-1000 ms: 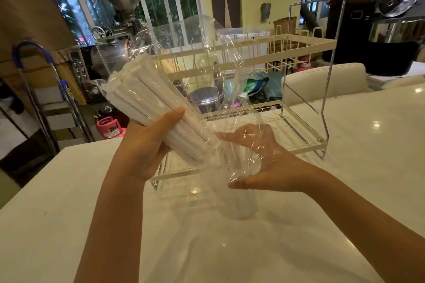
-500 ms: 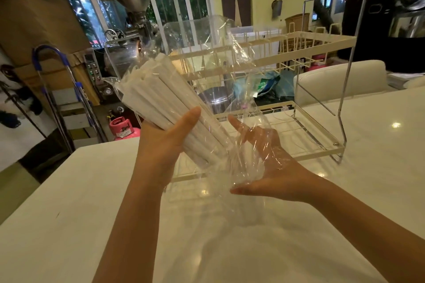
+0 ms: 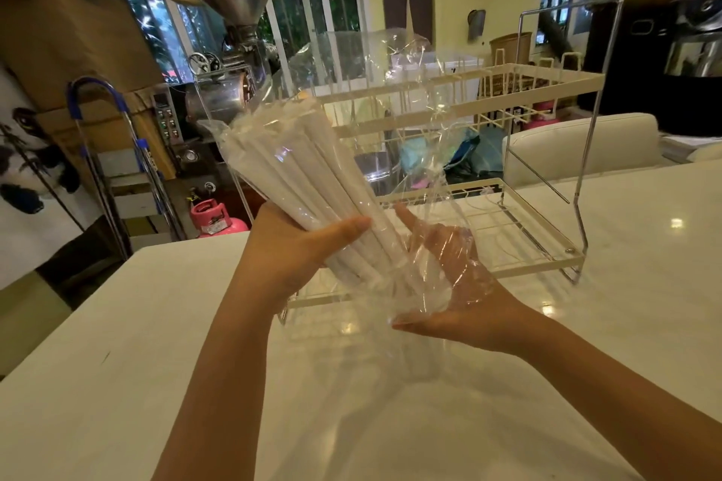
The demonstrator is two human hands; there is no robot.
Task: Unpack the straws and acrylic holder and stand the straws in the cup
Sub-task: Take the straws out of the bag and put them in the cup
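Table [image 3: 117,383]: a pale, glossy top was spread across the near foreground, with both forearms raised above it.
Left hand [image 3: 289,250]: it was closed around the lower half of the straw bundle, the thumb laid across the front and the fingers hidden behind.
Right hand [image 3: 449,281]: it was held open, palm up and fingers spread, inside or under the clear wrapper; whether anything was pinched cannot be told.
Straws [image 3: 312,183]: a bundle of white straws was held tilted, the tops leaning up and to the left, the lower ends resting near the right palm.
Clear wrapper [image 3: 394,90]: loose transparent film was draped around the straws and rose above them, crumpled at the top.
Cup: a faint clear shape under the hands could not be made out with certainty.
Dish rack [image 3: 539,82]: a cream two-tier rack with a wire frame stood on the table just behind the hands.
Gas cylinder [image 3: 213,217]: a pink one was seen on the floor beyond the table's far edge.
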